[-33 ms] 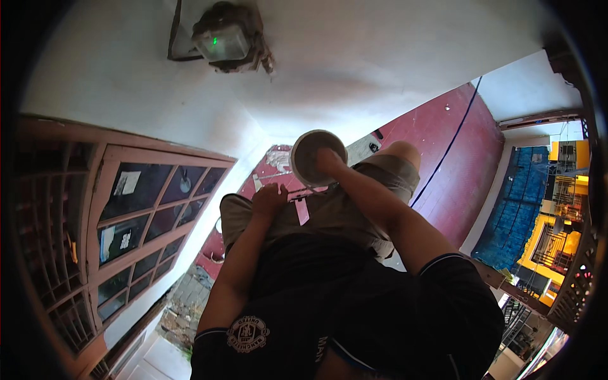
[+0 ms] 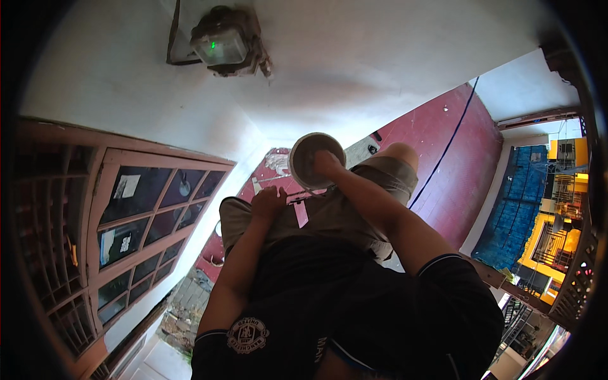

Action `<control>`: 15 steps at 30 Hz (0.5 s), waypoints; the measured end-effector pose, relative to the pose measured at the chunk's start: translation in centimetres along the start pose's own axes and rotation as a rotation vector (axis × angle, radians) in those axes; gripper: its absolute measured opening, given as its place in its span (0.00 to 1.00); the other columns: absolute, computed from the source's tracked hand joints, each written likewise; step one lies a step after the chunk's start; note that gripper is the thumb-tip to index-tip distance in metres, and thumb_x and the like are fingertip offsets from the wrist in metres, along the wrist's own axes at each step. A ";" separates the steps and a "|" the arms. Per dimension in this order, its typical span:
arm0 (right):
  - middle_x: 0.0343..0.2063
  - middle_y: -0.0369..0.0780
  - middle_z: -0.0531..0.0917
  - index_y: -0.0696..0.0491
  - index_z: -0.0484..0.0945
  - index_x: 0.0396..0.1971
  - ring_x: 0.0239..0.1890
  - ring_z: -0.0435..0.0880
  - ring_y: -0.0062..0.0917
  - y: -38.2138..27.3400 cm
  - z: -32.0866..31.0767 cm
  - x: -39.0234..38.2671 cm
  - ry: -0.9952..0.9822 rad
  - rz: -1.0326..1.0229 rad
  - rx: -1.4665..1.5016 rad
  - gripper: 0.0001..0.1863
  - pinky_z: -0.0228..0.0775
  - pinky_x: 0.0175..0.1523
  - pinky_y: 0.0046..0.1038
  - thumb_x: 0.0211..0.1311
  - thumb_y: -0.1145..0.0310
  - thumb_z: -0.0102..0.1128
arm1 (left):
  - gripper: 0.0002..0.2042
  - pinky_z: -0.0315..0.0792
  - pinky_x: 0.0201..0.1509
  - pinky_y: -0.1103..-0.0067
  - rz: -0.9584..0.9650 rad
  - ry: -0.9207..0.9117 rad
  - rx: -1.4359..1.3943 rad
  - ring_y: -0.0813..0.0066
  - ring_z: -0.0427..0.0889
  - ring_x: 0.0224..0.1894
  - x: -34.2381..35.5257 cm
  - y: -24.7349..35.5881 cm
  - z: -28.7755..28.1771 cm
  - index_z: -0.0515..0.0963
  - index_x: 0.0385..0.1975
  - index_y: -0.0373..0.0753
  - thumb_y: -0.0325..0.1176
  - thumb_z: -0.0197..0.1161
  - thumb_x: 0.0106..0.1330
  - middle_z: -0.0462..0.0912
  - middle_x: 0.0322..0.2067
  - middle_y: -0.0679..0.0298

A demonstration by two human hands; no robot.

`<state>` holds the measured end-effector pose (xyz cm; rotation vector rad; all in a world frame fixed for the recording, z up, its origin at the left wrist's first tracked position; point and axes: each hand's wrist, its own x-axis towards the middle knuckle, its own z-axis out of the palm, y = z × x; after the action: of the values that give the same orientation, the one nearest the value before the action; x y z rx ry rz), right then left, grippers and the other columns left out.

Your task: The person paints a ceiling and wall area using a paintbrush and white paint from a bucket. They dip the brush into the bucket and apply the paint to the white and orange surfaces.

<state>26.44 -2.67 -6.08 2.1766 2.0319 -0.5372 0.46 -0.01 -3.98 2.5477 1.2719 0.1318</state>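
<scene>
A round grey bucket (image 2: 303, 175) stands between my knees, its mouth facing me. My right hand (image 2: 325, 163) reaches inside over the right part of the rim. Its fingers point down into the bucket and are hidden, so what they touch does not show. To the lower left, near the bucket, my left hand (image 2: 268, 200) is closed above my left thigh. A thin dark strip runs from beside it toward the bucket; whether the fingers grip that strip I cannot make out.
A white wall (image 2: 354, 63) rises close ahead, with an electricity meter (image 2: 221, 47) on it. A paned window (image 2: 145, 215) is on the left. Red floor (image 2: 437, 155) extends right, crossed by a dark cable (image 2: 446, 155). A blue screen (image 2: 512, 206) hangs farther right.
</scene>
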 end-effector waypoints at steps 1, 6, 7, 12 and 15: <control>0.30 0.46 0.88 0.53 0.88 0.27 0.37 0.89 0.38 -0.3 -0.2 -0.2 -0.003 0.103 0.199 0.11 0.82 0.44 0.39 0.54 0.64 0.60 | 0.19 0.81 0.32 0.59 0.010 0.014 -0.002 0.53 0.86 0.28 -0.1 -0.2 0.1 0.80 0.23 0.37 0.46 0.54 0.67 0.83 0.24 0.50; 0.33 0.50 0.87 0.55 0.88 0.28 0.39 0.89 0.41 2.9 -0.3 -0.7 -0.038 0.101 0.109 0.12 0.82 0.47 0.40 0.53 0.63 0.61 | 0.19 0.80 0.32 0.59 0.065 0.019 -0.064 0.52 0.85 0.27 1.3 1.5 0.3 0.79 0.23 0.37 0.46 0.54 0.67 0.83 0.23 0.50; 0.34 0.51 0.87 0.57 0.88 0.28 0.39 0.89 0.42 2.6 -0.9 -0.8 -0.103 0.033 0.078 0.13 0.82 0.47 0.40 0.53 0.63 0.61 | 0.19 0.80 0.33 0.59 0.057 0.008 -0.084 0.52 0.85 0.28 1.3 1.4 0.2 0.79 0.23 0.37 0.46 0.54 0.67 0.83 0.24 0.50; 0.35 0.51 0.87 0.56 0.88 0.28 0.41 0.88 0.42 0.6 -4.4 -1.5 -0.053 0.247 0.340 0.13 0.81 0.49 0.42 0.51 0.63 0.62 | 0.20 0.80 0.37 0.57 -0.006 -0.035 -0.077 0.50 0.85 0.30 1.0 0.6 -0.1 0.80 0.27 0.36 0.48 0.52 0.68 0.84 0.26 0.49; 0.35 0.50 0.88 0.54 0.88 0.27 0.41 0.88 0.41 -1.3 -5.9 -1.4 0.002 0.260 0.365 0.11 0.81 0.48 0.42 0.51 0.63 0.62 | 0.21 0.79 0.36 0.55 -0.041 -0.029 -0.079 0.50 0.85 0.28 0.0 -0.7 -0.1 0.80 0.24 0.36 0.48 0.52 0.67 0.84 0.25 0.49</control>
<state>26.17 -1.95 0.05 2.5903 1.7182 -0.9292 -0.08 0.44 -4.07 2.4469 1.2818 0.1336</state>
